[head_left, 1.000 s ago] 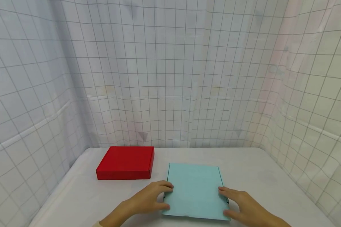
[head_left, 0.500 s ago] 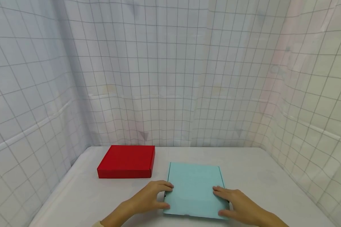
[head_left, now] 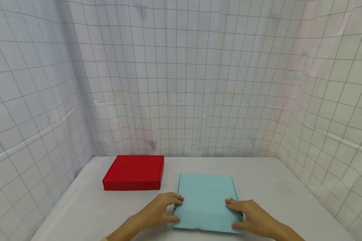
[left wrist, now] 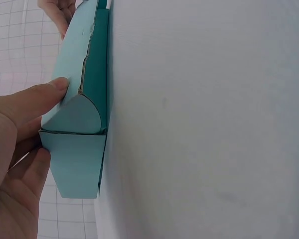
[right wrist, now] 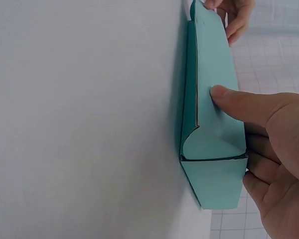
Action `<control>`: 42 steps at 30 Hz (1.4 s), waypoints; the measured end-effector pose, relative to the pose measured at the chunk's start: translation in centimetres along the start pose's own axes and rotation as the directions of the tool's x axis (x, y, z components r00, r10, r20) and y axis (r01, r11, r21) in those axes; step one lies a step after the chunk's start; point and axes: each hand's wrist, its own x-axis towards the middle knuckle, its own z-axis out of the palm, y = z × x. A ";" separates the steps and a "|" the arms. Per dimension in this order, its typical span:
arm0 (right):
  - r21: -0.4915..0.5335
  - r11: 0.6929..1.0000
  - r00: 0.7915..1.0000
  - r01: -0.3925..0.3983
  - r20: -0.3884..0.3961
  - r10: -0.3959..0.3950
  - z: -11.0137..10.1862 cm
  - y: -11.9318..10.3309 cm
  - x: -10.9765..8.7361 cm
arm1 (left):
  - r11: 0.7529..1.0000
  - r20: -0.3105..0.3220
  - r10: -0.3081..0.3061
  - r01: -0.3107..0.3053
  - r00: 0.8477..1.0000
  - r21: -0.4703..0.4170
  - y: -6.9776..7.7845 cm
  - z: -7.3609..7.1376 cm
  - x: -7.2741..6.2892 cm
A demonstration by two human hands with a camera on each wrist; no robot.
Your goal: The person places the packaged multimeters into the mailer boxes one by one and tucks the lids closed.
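Observation:
A flat light-blue cardboard box (head_left: 204, 197) lies on the white table, slightly right of the middle. My left hand (head_left: 160, 210) rests at its left side near the front corner, with thumb and fingertips on the lid. At the opposite side, my right hand (head_left: 254, 218) also touches the lid with thumb and fingertips. In the left wrist view, the thumb (left wrist: 60, 83) presses the lid near its front edge, beside a rounded flap (left wrist: 75, 115). A matching rounded flap (right wrist: 209, 143) shows below the thumb (right wrist: 220, 92) in the right wrist view. The lower fingers lie beside the box's sides.
A flat red box (head_left: 134, 170) sits at the back left of the table (head_left: 87, 207), apart from the blue one. Grid-patterned white curtains (head_left: 181, 83) hang behind the table and along both sides.
Since a second ago, my right hand has shifted slightly left, further onto the lid. The left hand holds its place, and the red box stays where it was.

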 end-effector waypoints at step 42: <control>-0.129 0.991 0.992 -0.030 -0.122 0.014 1.1 -0.1 0.2 | 0.999 -0.057 -0.033 0.035 0.998 0.034 0.8 0.4 0.5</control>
